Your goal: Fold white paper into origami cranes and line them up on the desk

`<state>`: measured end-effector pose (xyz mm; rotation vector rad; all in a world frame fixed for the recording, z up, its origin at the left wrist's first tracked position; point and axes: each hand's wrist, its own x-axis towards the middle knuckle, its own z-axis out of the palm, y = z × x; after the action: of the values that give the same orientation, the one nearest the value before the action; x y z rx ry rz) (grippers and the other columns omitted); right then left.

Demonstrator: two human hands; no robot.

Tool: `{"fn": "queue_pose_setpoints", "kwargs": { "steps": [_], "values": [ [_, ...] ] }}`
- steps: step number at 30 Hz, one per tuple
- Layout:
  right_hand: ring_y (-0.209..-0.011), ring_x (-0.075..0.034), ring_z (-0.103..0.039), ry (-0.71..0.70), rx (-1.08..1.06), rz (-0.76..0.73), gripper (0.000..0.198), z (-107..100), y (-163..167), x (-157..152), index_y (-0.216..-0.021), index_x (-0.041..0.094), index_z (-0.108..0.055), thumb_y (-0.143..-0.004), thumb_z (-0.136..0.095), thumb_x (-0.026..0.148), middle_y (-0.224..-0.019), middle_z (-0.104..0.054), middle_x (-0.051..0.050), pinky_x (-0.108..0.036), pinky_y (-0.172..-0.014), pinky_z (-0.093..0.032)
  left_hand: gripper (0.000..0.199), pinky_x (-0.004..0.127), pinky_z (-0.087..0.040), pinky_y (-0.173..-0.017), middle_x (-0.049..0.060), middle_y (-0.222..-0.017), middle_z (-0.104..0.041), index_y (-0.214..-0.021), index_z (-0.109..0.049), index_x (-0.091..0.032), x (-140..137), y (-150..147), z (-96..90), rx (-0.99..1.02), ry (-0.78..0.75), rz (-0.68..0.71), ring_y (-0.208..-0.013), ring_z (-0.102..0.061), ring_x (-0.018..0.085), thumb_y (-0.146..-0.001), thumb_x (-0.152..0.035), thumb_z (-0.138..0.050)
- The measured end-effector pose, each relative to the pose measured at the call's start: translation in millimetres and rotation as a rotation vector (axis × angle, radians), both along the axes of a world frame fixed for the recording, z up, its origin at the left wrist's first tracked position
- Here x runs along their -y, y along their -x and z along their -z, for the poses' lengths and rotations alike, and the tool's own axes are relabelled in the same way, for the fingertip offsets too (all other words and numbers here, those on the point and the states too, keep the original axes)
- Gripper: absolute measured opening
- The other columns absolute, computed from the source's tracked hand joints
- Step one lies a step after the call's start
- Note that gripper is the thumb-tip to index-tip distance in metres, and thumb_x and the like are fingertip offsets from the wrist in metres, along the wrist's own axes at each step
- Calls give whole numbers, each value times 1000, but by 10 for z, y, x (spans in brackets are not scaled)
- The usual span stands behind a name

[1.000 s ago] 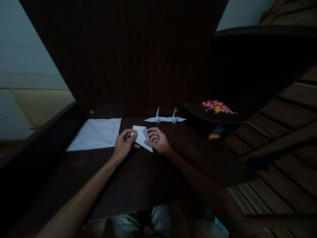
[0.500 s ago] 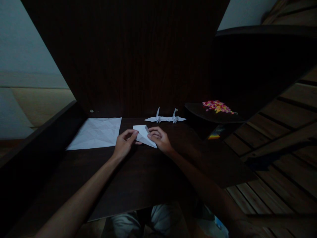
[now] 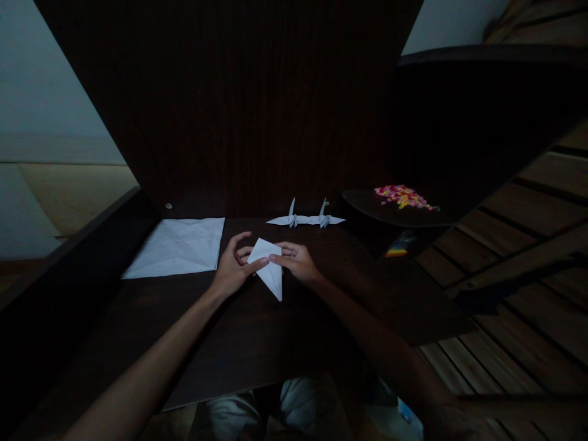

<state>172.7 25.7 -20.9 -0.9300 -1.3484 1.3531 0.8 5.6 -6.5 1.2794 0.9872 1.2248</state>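
Dim light covers the dark tabletop [image 3: 215, 343] and the tall wooden panel [image 3: 229, 110] behind it, with pale wall [image 3: 50, 86] at the left and wooden slats [image 3: 509, 263] at the right. Two bare hands share one folded paper [image 3: 271, 278], white and kite-shaped, held over the middle of the tabletop with its long point towards the person. Left hand [image 3: 231, 269]: its grip is closed on the paper's left edge, thumb flat on the face, index finger lifted clear and curled, the others partly behind the sheet. Right hand [image 3: 297, 263]: its grip is closed too, thumb on the face near the other thumb, fingers bent behind the upper right edge. Two white cranes [image 3: 307, 220] stand side by side near the panel, one spike rising from each; their facing wings meet, and whether they are joined cannot be told. One pile of creased white sheets [image 3: 177, 248] lies to the left; its edge looks layered, but the sheets cannot be counted. Two small fittings [image 3: 169, 206] show low on the panel, one partly behind a crane. One low shelf [image 3: 367, 208] carries a heap of pink, red and yellow bits [image 3: 403, 197], too many and too small to count. Under it, one striped thing [image 3: 397, 252] is mostly lost in shadow. Two trousered legs [image 3: 234, 418] are cut off below, beside one blurred blue thing [image 3: 408, 416].
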Motion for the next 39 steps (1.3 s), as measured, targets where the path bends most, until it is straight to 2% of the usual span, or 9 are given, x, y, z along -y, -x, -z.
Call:
{"fn": "queue_pose_setpoints", "kwargs": {
  "steps": [4, 9, 15, 18, 20, 23, 30, 36, 39],
  "values": [
    [-72, -17, -65, -46, -23, 8, 33, 9, -3, -7, -88, 18, -68, -57, -77, 26, -80, -71, -2, -28, -64, -51, 72, 25, -51, -55, 4, -85, -69, -120, -46, -18, -13, 9, 15, -9, 51, 19, -68, -66, 17, -58, -31, -81],
    [-69, -15, -62, -70, -7, -80, 39, 11, -11, -5, -98, 21, -70, -59, -71, 22, -83, -71, -1, -25, -58, -48, 45, 29, -53, -66, 7, -88, -72, -94, -63, -14, 1, 20, 10, -40, 49, 90, -77, -67, 20, -57, -32, -82],
    [-63, -14, -60, -26, 0, -63, 28, 54, -41, -18, -91, 21, -74, -64, -70, 25, -80, -72, -2, -23, -52, -42, 42, 29, -53, -70, 5, -87, -72, -90, -66, -15, -7, 25, -7, 41, 41, 58, -79, -67, 19, -56, -34, -83],
    [-64, -13, -60, -48, -9, -67, 23, 50, -62, -16, -88, 21, -75, -66, -68, 25, -83, -73, -3, -23, -53, -42, 41, 25, -52, -63, 4, -82, -70, -90, -68, -14, -29, 27, -18, 129, 107, 25, -74, -65, 16, -64, -45, -76],
    [-66, -14, -60, -77, -11, -66, 20, 25, -69, -7, -85, 22, -76, -67, -67, 24, -85, -73, -4, -23, -56, -43, 41, 26, -52, -59, 5, -80, -70, -87, -69, -13, -40, 27, -25, 164, 188, 28, -70, -65, 16, -69, -49, -72],
    [-72, -16, -62, -167, 15, -65, 18, -16, -67, 8, -83, 23, -77, -69, -65, 23, -84, -73, -3, -26, -63, -45, 37, 27, -54, -61, 6, -78, -70, -83, -70, -12, -45, 27, -30, 172, 265, 36, -69, -64, 16, -64, -42, -77],
    [-72, -15, -60, -359, 104, -33, 16, -4, -74, -3, -79, 23, -77, -75, -61, 21, -76, -67, -3, -27, -64, -43, 37, 29, -55, -68, 7, -77, -73, -86, -71, -11, -16, 29, -29, 140, 250, 31, -71, -67, 17, -57, -31, -83],
    [-80, -17, -61, -281, 50, -96, 18, -25, -82, 29, -86, 20, -76, -72, -66, 27, -85, -67, -5, -28, -67, -46, 47, 31, -55, -70, 5, -73, -74, -91, -69, -12, -4, 52, -20, 73, 188, -15, -68, -68, 18, -52, -31, -86],
    [-76, -17, -63, -171, 22, -32, 33, -24, -52, 34, -97, 19, -72, -66, -74, 29, -88, -69, -5, -28, -66, -48, 50, 32, -55, -71, 6, -75, -74, -93, -69, -13, -6, 60, -25, 53, 174, -16, -68, -69, 18, -51, -31, -86]
  ]
}}
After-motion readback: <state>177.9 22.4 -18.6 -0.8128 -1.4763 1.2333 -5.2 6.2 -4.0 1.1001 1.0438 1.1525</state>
